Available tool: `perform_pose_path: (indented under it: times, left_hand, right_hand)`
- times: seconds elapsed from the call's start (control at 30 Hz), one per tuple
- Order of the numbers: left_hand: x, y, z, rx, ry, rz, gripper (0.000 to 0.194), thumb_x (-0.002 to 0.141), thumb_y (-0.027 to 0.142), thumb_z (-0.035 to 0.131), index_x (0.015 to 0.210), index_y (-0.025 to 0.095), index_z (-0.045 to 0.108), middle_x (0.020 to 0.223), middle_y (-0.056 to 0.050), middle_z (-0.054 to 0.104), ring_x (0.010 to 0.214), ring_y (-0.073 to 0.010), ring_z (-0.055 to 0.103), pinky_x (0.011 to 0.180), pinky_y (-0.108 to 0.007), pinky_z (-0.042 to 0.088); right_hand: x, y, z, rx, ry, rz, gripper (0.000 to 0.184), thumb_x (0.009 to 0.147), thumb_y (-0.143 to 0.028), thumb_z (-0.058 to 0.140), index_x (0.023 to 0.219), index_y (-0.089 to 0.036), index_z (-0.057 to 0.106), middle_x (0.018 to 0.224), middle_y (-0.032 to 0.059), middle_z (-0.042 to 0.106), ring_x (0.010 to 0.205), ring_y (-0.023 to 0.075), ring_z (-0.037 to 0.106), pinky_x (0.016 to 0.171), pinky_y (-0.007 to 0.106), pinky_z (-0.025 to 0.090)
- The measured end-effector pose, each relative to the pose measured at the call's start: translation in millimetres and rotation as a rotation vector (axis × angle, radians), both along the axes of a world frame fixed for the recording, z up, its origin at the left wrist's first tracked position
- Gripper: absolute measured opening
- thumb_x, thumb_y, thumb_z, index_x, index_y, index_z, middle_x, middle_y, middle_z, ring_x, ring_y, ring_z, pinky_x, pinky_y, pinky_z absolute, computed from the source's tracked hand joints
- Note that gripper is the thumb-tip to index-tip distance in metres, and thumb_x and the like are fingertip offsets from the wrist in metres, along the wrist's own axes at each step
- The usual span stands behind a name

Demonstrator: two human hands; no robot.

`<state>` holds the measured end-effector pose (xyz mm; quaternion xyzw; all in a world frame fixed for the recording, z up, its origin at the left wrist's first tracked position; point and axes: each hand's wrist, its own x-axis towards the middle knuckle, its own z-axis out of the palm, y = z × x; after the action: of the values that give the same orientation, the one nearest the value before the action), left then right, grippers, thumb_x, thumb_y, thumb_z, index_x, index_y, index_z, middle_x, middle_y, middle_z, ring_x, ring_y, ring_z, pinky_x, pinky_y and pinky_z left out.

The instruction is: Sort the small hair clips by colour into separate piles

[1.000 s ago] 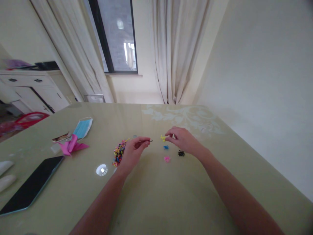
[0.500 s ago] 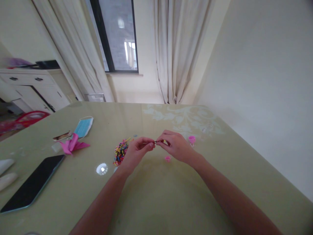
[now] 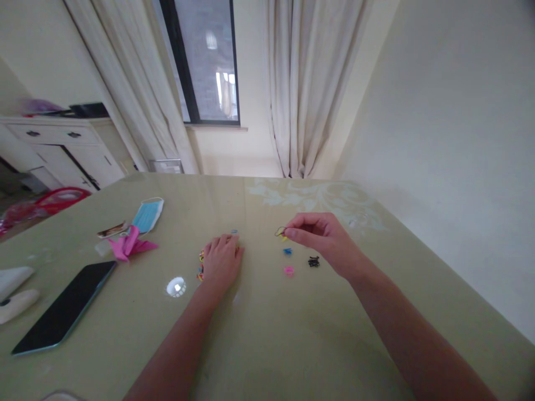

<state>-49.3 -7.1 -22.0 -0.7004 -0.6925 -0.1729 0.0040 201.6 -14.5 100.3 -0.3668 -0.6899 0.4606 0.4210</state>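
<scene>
My right hand [image 3: 324,239] is raised over the table, thumb and index finger pinching a thin dark rubber band [image 3: 279,230] that hangs as a loop. My left hand [image 3: 221,259] lies palm down, fingers spread, over the pile of coloured rubber bands [image 3: 200,272], hiding most of it. Below and beside my right hand are small groups of bands: yellow [image 3: 285,238] partly behind the fingertips, blue [image 3: 287,252], pink [image 3: 288,271] and black [image 3: 313,261]. One pale blue band [image 3: 234,231] lies just beyond my left fingers.
To the left lie a phone [image 3: 67,306], a pink folded paper shape [image 3: 130,244], a blue face mask [image 3: 149,215] and a shiny clear dome [image 3: 176,287]. White objects [image 3: 19,303] sit at the far left edge. A wall [image 3: 451,167] borders the table's right side.
My hands have parted. The left moved down and left onto the pile; the right moved right and up with the dark band. The blue and black groups now show; the pink cup is hidden.
</scene>
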Motion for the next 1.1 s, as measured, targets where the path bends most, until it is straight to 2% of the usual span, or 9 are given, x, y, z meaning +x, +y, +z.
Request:
perform_pose_path:
  times: [0.1,0.3,0.43,0.53,0.7,0.83,0.97,1.1]
  left_hand:
    - [-0.7,1.5,-1.2,-0.057,0.077,-0.003,0.026,0.101,0.03,0.053,0.11,0.02,0.075,0.122,-0.016,0.072,0.119,-0.036,0.062,0.102,-0.051,0.044]
    - [-1.0,8.5,-2.5,-0.058,0.037,-0.008,0.025,0.101,0.027,0.053,0.102,0.021,0.077,0.113,-0.013,0.074,0.11,-0.0331,0.065,0.097,-0.046,0.045]
    - [-1.7,10.6,-3.2,-0.058,0.018,-0.021,0.023,0.1,0.025,0.055,0.097,0.022,0.078,0.108,-0.011,0.075,0.106,-0.0319,0.066,0.096,-0.045,0.046]
    - [-1.5,11.3,-2.5,-0.043,0.0,-0.034,0.021,0.099,0.025,0.057,0.096,0.023,0.078,0.109,-0.01,0.075,0.108,-0.0321,0.065,0.095,-0.044,0.046]
    - [0.4,11.9,1.1,0.021,-0.09,-0.038,0.02,0.099,0.028,0.06,0.096,0.026,0.079,0.111,-0.009,0.075,0.109,-0.0301,0.065,0.095,-0.042,0.047]
    - [3.2,13.1,4.7,0.086,-0.251,-0.093,0.019,0.098,0.028,0.061,0.093,0.024,0.079,0.103,-0.008,0.078,0.102,-0.0273,0.068,0.095,-0.04,0.048]
    - [9.4,14.3,5.8,0.111,-0.567,-0.172,0.016,0.094,0.027,0.063,0.091,0.023,0.078,0.095,-0.006,0.08,0.089,-0.0233,0.072,0.089,-0.037,0.054]
    - [20.8,11.0,5.8,0.061,-0.897,-0.262,0.015,0.087,0.032,0.07,0.091,0.021,0.078,0.093,-0.006,0.082,0.087,-0.0233,0.075,0.087,-0.038,0.059]
  right_hand:
    - [2.1,-5.6,6.6,0.013,0.005,-0.023,0.025,0.085,-0.045,0.082,0.084,-0.02,0.08,0.074,0.0015,0.071,0.066,0.0139,0.058,0.059,0.026,0.046]
    - [8.6,-17.3,17.6,0.102,-0.032,-0.043,0.025,0.088,-0.046,0.08,0.086,-0.021,0.08,0.075,0.0023,0.07,0.068,0.016,0.059,0.06,0.028,0.046]
    - [19.1,-14.5,16.0,0.253,-0.215,-0.145,0.025,0.093,-0.045,0.074,0.088,-0.021,0.08,0.074,0.0023,0.07,0.064,0.0149,0.054,0.057,0.029,0.041]
    - [34.7,-6.1,-1.8,0.311,-0.415,-0.224,0.026,0.095,-0.042,0.069,0.086,-0.02,0.08,0.076,0.0033,0.072,0.063,0.0147,0.054,0.059,0.029,0.04]
    - [70.0,5.6,-61.3,0.208,-0.708,-0.295,0.029,0.094,-0.037,0.064,0.076,-0.02,0.078,0.069,0.0037,0.072,0.061,0.0179,0.059,0.06,0.031,0.043]
    - [86.8,10.0,-101.8,0.155,-0.736,-0.389,0.024,0.091,-0.031,0.063,0.072,-0.023,0.076,0.069,0.0054,0.074,0.062,0.0229,0.065,0.06,0.036,0.048]
    - [88.5,12.4,-118.7,0.155,-0.649,-0.345,0.022,0.092,-0.03,0.065,0.075,-0.024,0.077,0.069,0.0059,0.075,0.062,0.0245,0.067,0.058,0.036,0.05]
    - [89.8,11.7,-121.6,0.141,-0.708,-0.382,0.019,0.09,-0.024,0.067,0.072,-0.024,0.073,0.07,0.0056,0.074,0.065,0.0246,0.069,0.059,0.035,0.049]
